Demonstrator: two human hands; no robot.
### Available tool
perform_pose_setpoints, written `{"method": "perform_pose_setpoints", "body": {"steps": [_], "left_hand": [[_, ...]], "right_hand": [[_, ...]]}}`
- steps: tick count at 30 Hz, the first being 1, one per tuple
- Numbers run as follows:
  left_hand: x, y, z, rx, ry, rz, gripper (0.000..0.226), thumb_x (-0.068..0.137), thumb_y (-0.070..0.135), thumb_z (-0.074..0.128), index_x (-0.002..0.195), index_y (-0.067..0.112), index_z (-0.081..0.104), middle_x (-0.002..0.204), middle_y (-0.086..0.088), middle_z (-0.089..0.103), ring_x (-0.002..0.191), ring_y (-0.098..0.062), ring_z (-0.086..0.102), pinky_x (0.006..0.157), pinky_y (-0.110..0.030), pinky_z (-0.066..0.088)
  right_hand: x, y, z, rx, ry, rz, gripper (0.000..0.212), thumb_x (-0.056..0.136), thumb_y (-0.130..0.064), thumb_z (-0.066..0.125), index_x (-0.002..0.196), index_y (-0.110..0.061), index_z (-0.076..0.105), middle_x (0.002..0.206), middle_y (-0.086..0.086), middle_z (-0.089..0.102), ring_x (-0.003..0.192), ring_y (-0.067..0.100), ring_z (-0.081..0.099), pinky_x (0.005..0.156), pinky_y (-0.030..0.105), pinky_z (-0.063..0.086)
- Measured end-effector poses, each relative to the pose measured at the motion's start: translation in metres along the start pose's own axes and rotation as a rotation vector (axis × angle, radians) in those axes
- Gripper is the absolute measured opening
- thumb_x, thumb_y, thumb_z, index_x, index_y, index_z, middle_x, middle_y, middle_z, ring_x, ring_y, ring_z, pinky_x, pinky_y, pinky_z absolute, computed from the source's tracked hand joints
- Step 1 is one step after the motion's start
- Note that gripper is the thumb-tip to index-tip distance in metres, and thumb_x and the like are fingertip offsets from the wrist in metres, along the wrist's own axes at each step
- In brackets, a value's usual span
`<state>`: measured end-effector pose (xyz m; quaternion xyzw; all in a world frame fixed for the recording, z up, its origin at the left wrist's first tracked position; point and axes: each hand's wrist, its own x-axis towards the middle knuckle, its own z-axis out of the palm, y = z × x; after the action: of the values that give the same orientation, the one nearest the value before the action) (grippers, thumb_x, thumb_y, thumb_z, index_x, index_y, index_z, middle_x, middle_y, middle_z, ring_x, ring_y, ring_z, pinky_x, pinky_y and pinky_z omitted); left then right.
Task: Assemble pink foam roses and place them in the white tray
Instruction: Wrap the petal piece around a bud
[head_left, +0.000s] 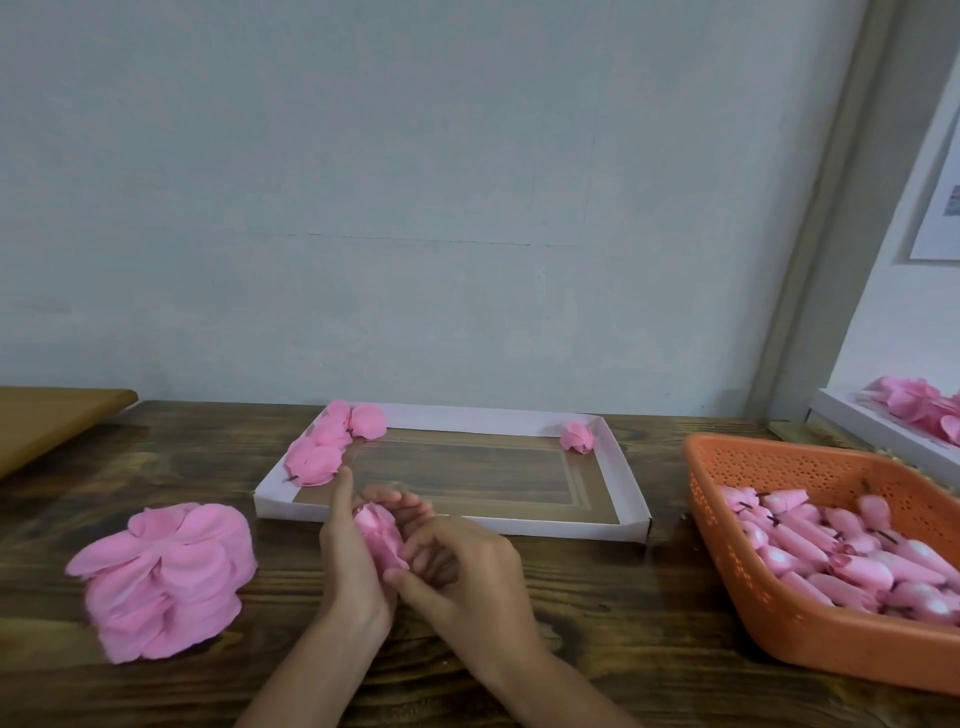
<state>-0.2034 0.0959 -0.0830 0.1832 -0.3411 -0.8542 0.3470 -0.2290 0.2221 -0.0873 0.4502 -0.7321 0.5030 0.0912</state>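
Pink foam rose, low centre of the frame, is gripped by both the left hand and right hand, fingers curled round it, just below the white tray holding more roses in its upper-left corner.

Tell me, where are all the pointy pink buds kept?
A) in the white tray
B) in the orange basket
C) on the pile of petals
B: the pink buds lie heaped inside the orange basket on the right, while the white tray holds only finished roses.
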Motion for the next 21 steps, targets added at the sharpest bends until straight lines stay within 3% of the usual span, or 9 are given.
{"method": "perform_pose_setpoints", "body": {"steps": [3, 6, 11, 14, 16, 21], "left_hand": [[-0.0003, 0.0003, -0.0007, -0.005, -0.011, -0.03, 0.057, 0.099, 0.056, 0.056, 0.063, 0.012, 0.064, 0.074, -0.012, 0.064, 0.069, -0.027, 0.067, 0.073, -0.04, 0.055], [-0.0005, 0.0011, -0.002, -0.007, -0.025, -0.07, 0.054, 0.098, 0.056, 0.058, 0.065, 0.014, 0.06, 0.07, -0.008, 0.057, 0.067, -0.023, 0.06, 0.072, -0.039, 0.051], [-0.0014, 0.0006, 0.0012, -0.028, -0.074, -0.127, 0.054, 0.098, 0.053, 0.059, 0.059, 0.017, 0.047, 0.061, 0.0, 0.039, 0.052, -0.017, 0.048, 0.054, -0.032, 0.045], [-0.0002, -0.0003, 0.0009, -0.028, -0.078, -0.144, 0.052, 0.097, 0.052, 0.061, 0.06, 0.018, 0.049, 0.059, 0.001, 0.038, 0.047, -0.016, 0.048, 0.047, -0.027, 0.048], [0.0018, -0.0005, 0.0001, -0.026, -0.087, -0.15, 0.049, 0.093, 0.053, 0.063, 0.062, 0.018, 0.05, 0.06, 0.001, 0.04, 0.047, -0.016, 0.048, 0.048, -0.026, 0.048], [0.0065, -0.0046, -0.0049, -0.007, -0.121, -0.074, 0.051, 0.093, 0.055, 0.064, 0.061, 0.016, 0.057, 0.067, -0.004, 0.054, 0.058, -0.019, 0.056, 0.061, -0.031, 0.051]], "right_hand": [[-0.0021, 0.001, 0.002, -0.044, -0.003, -0.048, 0.015, 0.081, -0.033, 0.081, 0.086, -0.026, 0.068, 0.092, -0.015, 0.067, 0.081, 0.002, 0.064, 0.072, 0.019, 0.053], [-0.0014, 0.0011, 0.0015, -0.007, 0.004, -0.065, 0.013, 0.08, -0.03, 0.079, 0.085, -0.025, 0.069, 0.099, -0.017, 0.063, 0.089, -0.003, 0.063, 0.079, 0.026, 0.056], [-0.0007, 0.0008, -0.0014, -0.075, -0.017, -0.163, 0.012, 0.079, -0.018, 0.077, 0.085, -0.022, 0.068, 0.097, -0.013, 0.068, 0.087, 0.004, 0.063, 0.078, 0.029, 0.056], [-0.0006, -0.0001, -0.0036, -0.14, -0.002, -0.211, 0.016, 0.079, -0.016, 0.077, 0.092, -0.024, 0.07, 0.099, -0.012, 0.069, 0.09, 0.006, 0.064, 0.081, 0.017, 0.051], [0.0, -0.0007, -0.0051, -0.17, -0.012, -0.236, 0.015, 0.082, -0.019, 0.077, 0.095, -0.024, 0.072, 0.101, -0.012, 0.07, 0.093, 0.005, 0.064, 0.083, 0.015, 0.05], [-0.0002, 0.0001, -0.0043, -0.143, 0.021, -0.184, 0.018, 0.089, -0.028, 0.076, 0.106, -0.031, 0.075, 0.107, -0.015, 0.074, 0.099, 0.003, 0.067, 0.086, 0.027, 0.056]]}}
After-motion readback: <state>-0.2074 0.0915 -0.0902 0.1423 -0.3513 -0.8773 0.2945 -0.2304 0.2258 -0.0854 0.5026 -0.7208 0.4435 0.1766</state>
